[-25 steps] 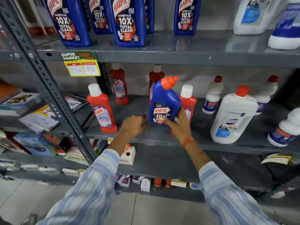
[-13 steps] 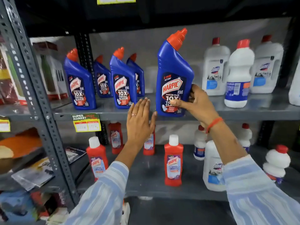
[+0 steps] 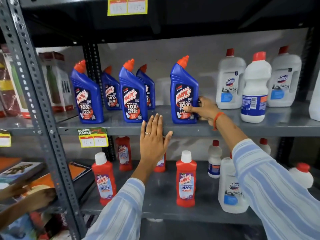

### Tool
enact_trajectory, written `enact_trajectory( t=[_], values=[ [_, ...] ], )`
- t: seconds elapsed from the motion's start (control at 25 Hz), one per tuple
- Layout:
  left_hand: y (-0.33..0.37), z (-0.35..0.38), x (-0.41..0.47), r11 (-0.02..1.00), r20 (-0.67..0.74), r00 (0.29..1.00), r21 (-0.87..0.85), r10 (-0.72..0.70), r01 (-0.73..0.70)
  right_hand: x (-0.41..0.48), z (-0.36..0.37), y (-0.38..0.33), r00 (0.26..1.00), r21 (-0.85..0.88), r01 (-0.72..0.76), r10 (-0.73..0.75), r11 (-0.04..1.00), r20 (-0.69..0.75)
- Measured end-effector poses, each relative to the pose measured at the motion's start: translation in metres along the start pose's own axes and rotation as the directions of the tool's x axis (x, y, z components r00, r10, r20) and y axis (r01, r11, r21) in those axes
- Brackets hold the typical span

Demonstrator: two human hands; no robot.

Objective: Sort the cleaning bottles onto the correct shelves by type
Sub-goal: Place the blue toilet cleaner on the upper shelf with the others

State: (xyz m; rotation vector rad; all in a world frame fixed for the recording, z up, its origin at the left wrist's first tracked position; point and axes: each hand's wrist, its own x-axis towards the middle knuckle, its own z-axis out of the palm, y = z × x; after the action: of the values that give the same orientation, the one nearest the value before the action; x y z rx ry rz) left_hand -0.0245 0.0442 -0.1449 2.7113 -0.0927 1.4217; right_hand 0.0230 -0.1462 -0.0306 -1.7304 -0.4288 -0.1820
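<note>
A blue Harpic bottle (image 3: 183, 90) with an orange cap stands upright on the upper grey shelf (image 3: 190, 130). My right hand (image 3: 203, 110) is wrapped around its lower right side. Left of it stand several more blue Harpic bottles (image 3: 132, 96). My left hand (image 3: 153, 141) hovers flat and empty, fingers together, against the shelf's front edge. White Domex bottles (image 3: 255, 87) fill the shelf's right part. On the lower shelf (image 3: 155, 205) stand red Harpic bathroom cleaner bottles (image 3: 186, 181) and more white bottles (image 3: 228, 186).
A perforated grey upright (image 3: 39, 118) divides this rack from the left one, which holds boxes and books. Another person's hands (image 3: 39, 198) reach into that left rack low down. A yellow price tag (image 3: 93, 138) hangs on the upper shelf's edge.
My right hand lifted the blue bottle from the lower shelf to the upper shelf and set it down there. My left hand rose and opened flat near the shelf edge.
</note>
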Motion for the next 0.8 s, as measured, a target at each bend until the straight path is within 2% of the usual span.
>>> enact_trajectory(
  t=[0.32, 0.6, 0.72, 0.8],
  values=[
    [0.002, 0.001, 0.000, 1.000, -0.043, 0.999, -0.004, -0.009, 0.008, 0.001, -0.002, 0.001, 0.998, 0.012, -0.052, 0.051, 0.999, 0.023],
    [0.021, 0.001, -0.001, 0.994, -0.042, 0.993, -0.015, -0.113, 0.112, -0.010, 0.002, 0.000, 0.998, -0.027, -0.056, 0.055, 0.998, -0.023],
    [0.042, -0.003, 0.001, 0.997, -0.056, 0.996, -0.037, -0.069, 0.067, -0.021, -0.006, -0.010, 0.983, -0.110, -0.007, -0.014, 0.994, -0.184],
    [0.069, -0.004, 0.005, 0.997, -0.064, 0.998, -0.073, 0.006, -0.011, -0.037, -0.020, -0.011, 0.907, -0.170, 0.112, -0.170, 0.979, -0.384]
  ],
)
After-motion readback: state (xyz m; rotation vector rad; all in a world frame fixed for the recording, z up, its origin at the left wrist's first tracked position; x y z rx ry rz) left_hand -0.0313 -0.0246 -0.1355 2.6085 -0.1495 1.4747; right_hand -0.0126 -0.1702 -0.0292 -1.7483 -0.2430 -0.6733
